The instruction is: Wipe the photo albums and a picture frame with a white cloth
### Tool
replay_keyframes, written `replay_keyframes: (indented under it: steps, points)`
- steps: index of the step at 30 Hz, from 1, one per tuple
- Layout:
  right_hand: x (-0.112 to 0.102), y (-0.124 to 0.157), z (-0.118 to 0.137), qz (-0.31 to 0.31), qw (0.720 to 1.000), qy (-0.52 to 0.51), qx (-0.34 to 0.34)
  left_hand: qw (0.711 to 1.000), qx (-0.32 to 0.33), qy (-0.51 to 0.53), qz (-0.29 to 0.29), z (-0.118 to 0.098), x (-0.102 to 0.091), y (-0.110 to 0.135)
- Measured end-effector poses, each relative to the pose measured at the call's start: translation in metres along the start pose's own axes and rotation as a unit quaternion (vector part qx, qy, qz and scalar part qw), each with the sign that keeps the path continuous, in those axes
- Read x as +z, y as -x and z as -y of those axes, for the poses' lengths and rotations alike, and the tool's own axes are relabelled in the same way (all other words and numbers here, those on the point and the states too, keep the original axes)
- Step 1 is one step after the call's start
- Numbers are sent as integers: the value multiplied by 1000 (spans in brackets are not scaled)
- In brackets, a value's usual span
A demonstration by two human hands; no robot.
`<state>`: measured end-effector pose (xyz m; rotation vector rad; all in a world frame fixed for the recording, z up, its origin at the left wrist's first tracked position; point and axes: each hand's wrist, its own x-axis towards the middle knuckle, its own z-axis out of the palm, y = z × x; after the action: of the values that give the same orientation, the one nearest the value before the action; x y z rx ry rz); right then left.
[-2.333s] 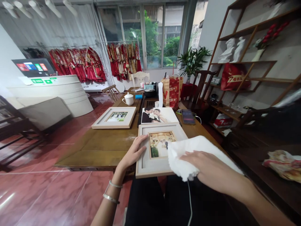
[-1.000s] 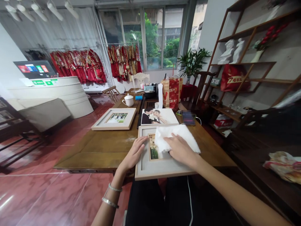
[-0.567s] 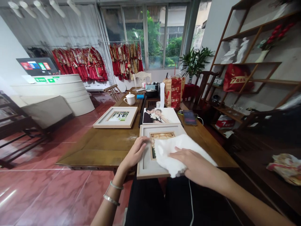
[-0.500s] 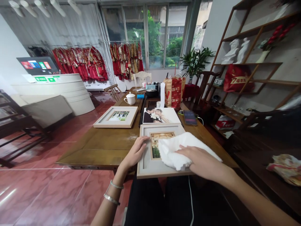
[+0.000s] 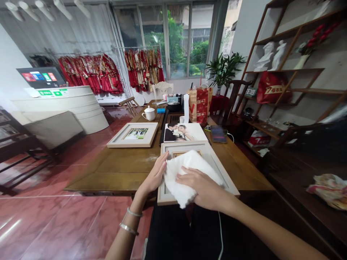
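A pale wooden picture frame (image 5: 226, 180) lies at the near edge of the table, its lower edge jutting out over my lap. My left hand (image 5: 157, 173) rests along its left side, fingers stretched out against the edge. A white cloth (image 5: 176, 180) is spread across the glass under my right hand (image 5: 202, 187), whose fingers press down on it. The cloth hides most of the framed picture; only a strip of its top shows. Just beyond lies a wedding photo print (image 5: 196, 131). Left of it is a second picture frame (image 5: 132, 143) with an outdoor photo.
On the wooden table (image 5: 108, 173) stand a white lidded cup (image 5: 149, 113), a blue box (image 5: 161, 110), a red-and-tan paper bag (image 5: 199, 104) and a phone (image 5: 219, 134) on a cable. A white cord (image 5: 221, 234) hangs by my lap. Shelving (image 5: 292, 94) rises at right.
My right hand has slid the cloth leftward across the glass, baring the frame's right side and covering most of the picture. My left hand stays at the left edge, its fingers slightly shifted.
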<state>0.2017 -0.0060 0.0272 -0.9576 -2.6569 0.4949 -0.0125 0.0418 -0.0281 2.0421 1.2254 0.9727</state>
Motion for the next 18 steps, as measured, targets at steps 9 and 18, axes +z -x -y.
replay_keyframes:
  steps: [9,18]
  points:
    - [-58,67,-24,76,984,58,153,997,72,-1,25,6,-4,0]
    - [-42,-6,-106,-56,960,192,197,997,66,-2,30,4,-6,1]
